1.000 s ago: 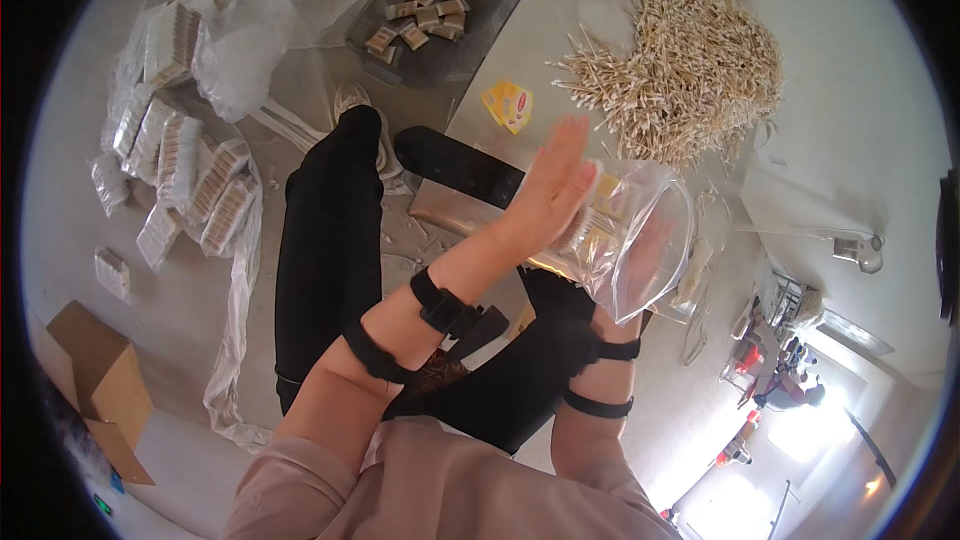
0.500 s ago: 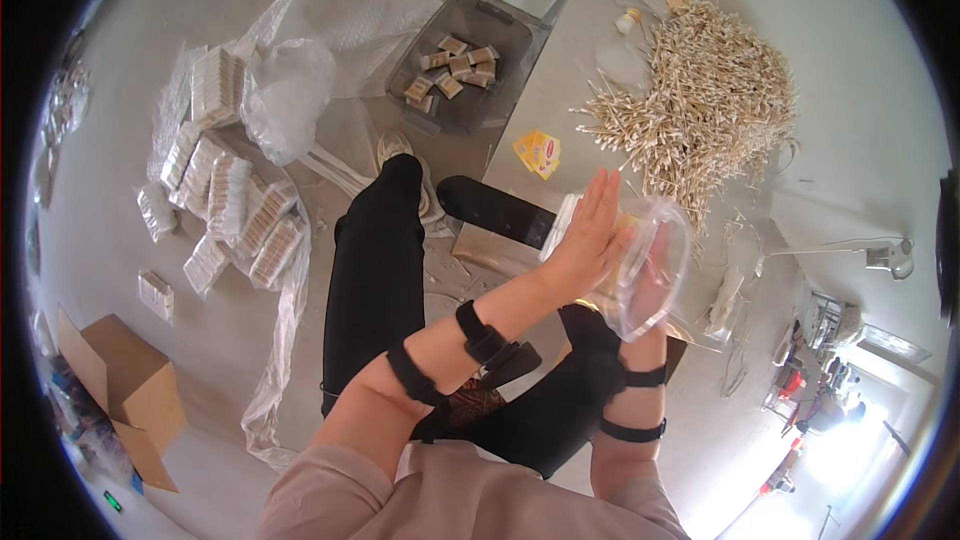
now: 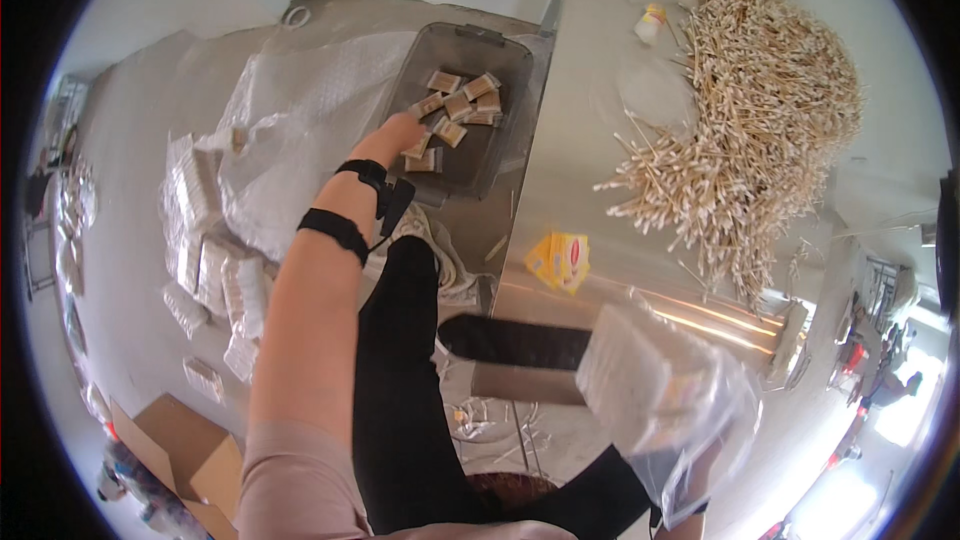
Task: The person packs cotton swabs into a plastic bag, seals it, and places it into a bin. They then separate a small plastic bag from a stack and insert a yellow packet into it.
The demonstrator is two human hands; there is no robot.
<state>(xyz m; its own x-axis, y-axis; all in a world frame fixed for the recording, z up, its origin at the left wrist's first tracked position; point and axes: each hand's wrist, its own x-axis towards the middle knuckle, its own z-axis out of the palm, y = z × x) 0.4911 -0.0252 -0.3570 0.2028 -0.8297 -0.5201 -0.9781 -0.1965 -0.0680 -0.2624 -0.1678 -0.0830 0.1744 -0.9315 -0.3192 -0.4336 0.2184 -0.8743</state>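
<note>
My left hand (image 3: 400,136) reaches down into a grey plastic bin (image 3: 520,135) at the upper middle. Its curled fingers meet a small brown packet with pale ends (image 3: 416,149); their undersides are hidden, so a grip cannot be made out. Several similar packets (image 3: 457,105) lie loose around it. At the lower right, my right hand (image 3: 706,460) grips a clear plastic bag (image 3: 735,410), and film partly veils the fingers. Inside the bag is a whitish block (image 3: 625,365), its contents blurred by the plastic. The bag hangs above my right thigh, beside the table edge.
Loose cotton swabs (image 3: 770,120) are heaped on the metal table (image 3: 560,160), with yellow cards (image 3: 562,260) nearer me. A black strap-like piece (image 3: 515,342) juts from the table's near edge. Wrapped swab packs (image 3: 195,200) and an open cardboard box (image 3: 190,450) occupy the floor at left.
My left hand has left the bag and moved up and left into the bin. The bag, still with my right hand, has come lower and slightly right. The whole view has shifted.
</note>
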